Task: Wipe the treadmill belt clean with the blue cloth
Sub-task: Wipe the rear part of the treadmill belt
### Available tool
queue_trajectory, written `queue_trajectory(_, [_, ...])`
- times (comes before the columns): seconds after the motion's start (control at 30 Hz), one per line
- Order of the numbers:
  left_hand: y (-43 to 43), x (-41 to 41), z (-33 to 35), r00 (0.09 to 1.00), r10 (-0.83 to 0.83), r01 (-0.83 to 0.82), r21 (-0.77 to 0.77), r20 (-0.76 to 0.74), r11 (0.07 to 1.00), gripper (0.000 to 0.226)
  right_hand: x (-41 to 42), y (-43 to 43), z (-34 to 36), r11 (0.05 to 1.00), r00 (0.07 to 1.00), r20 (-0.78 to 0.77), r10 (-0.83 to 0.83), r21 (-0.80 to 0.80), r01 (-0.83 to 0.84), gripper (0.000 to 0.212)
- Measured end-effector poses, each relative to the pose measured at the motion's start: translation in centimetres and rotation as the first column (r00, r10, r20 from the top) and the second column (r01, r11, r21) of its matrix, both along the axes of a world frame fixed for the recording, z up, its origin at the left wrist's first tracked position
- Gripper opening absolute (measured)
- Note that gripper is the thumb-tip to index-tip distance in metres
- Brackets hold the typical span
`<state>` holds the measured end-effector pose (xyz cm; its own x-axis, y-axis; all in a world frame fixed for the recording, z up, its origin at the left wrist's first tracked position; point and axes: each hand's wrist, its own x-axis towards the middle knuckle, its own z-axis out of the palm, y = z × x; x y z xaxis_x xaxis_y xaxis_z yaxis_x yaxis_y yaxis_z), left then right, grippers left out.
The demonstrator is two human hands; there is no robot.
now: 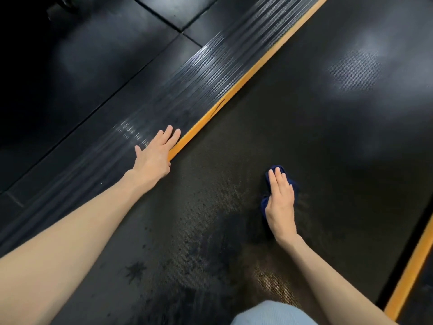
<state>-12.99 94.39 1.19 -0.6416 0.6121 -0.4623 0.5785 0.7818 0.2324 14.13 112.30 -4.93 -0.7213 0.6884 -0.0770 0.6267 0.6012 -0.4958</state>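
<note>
A pale, ribbed-cloth knee [269,313] pokes in, cut off at the bottom edge. Dark blotches speckle the dimpled belt [234,160] close by. The right hand [280,202] lies flat, fingers straight, pressing the bunched blue cloth [294,182] mid-belt. Most of the cloth is hidden beneath it. The left hand [155,153] rests spread and empty on the grooved rail [187,85] by its yellow strip [246,78]. Farther off, glare blurs the belt.

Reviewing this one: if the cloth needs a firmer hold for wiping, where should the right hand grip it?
The cloth lies bunched flat on the belt under the right hand, whose fingers are straight. Probably best taken from above: palm on the middle, thumb curled round the fold sticking out on the thumb side. That edge is free, and the belt blocks any approach from below.
</note>
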Motion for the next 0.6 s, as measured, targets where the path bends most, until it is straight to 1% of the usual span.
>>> queue_trajectory(0.07, [-0.1,0.0,-0.3,1.000,0.000,-0.001,-0.004,-0.023,1.000,0.093,0.1,-0.1,-0.9,0.998,0.997,-0.063,-0.039,0.053,0.042,0.064])
queue_trajectory(0.17, [-0.2,0.2,-0.7,0.999,-0.007,0.008,0.020,-0.052,1.000,0.093,-1.6,-0.9,-1.3,0.958,0.961,-0.156,-0.229,0.136,0.251,0.056])
queue_trajectory(0.2, [-0.2,0.2,-0.8,0.998,-0.009,0.010,0.025,-0.055,1.000,0.094,-3.0,-1.8,-1.0,0.949,0.949,-0.179,-0.259,0.136,0.285,0.054])
queue_trajectory(0.23, [-0.2,0.2,-0.8,0.998,-0.009,0.011,0.026,-0.058,1.000,0.094,-5.0,-3.0,-0.4,0.967,0.964,-0.174,-0.201,0.121,0.223,0.053])
queue_trajectory(0.27, [-0.1,0.2,-0.8,0.998,-0.007,0.008,0.024,-0.065,1.000,0.095,-6.9,-4.9,0.0,0.994,0.992,-0.119,-0.045,0.092,0.056,0.053])
queue_trajectory(0.3, [-0.1,0.3,-0.7,0.997,-0.003,0.005,0.021,-0.080,1.000,0.095,-8.4,-7.2,0.2,0.981,0.981,-0.055,0.188,0.062,-0.185,0.058])
queue_trajectory(0.33, [-0.2,0.5,-0.6,0.995,-0.002,0.003,0.017,-0.104,1.000,0.095,-9.2,-9.2,0.3,0.905,0.906,-0.019,0.422,0.058,-0.421,0.068])
queue_trajectory(0.37, [-0.1,0.6,-0.5,0.992,-0.006,0.008,0.014,-0.130,1.000,0.094,-9.6,-9.7,0.1,0.803,0.806,0.014,0.592,0.085,-0.591,0.073])
queue_trajectory(0.4, [0.0,0.7,-0.4,0.989,-0.012,0.013,0.010,-0.150,1.000,0.094,-9.7,-8.3,0.0,0.714,0.724,0.033,0.689,0.146,-0.685,0.071])
queue_trajectory(0.43, [-0.1,0.9,-0.3,0.987,-0.013,0.014,0.005,-0.161,1.000,0.094,-9.3,-6.0,-0.2,0.677,0.699,0.029,0.715,0.219,-0.702,0.065])
queue_trajectory(0.47, [-0.1,0.9,-0.2,0.986,-0.008,0.009,0.005,-0.167,1.000,0.094,-8.7,-3.2,-0.4,0.705,0.733,0.014,0.680,0.263,-0.659,0.062])
queue_trajectory(0.5, [-0.2,1.0,-0.2,0.985,0.002,-0.001,0.008,-0.171,1.000,0.094,-8.0,-0.2,-0.6,0.779,0.807,-0.004,0.590,0.265,-0.568,0.064])
queue_trajectory(0.53, [-0.2,1.0,-0.2,0.985,0.007,-0.006,0.010,-0.174,1.000,0.094,-7.2,3.1,-0.9,0.872,0.901,-0.026,0.434,0.265,-0.413,0.068])
queue_trajectory(0.57, [-0.2,1.1,-0.2,0.984,0.005,-0.004,0.010,-0.177,1.000,0.094,-6.7,6.0,-1.0,0.938,0.970,-0.049,0.239,0.270,-0.218,0.072])
queue_trajectory(0.6, [-0.1,1.1,-0.3,0.983,0.000,0.001,0.009,-0.181,1.000,0.094,-6.9,7.8,-1.0,0.965,0.997,-0.064,0.052,0.258,-0.034,0.072])
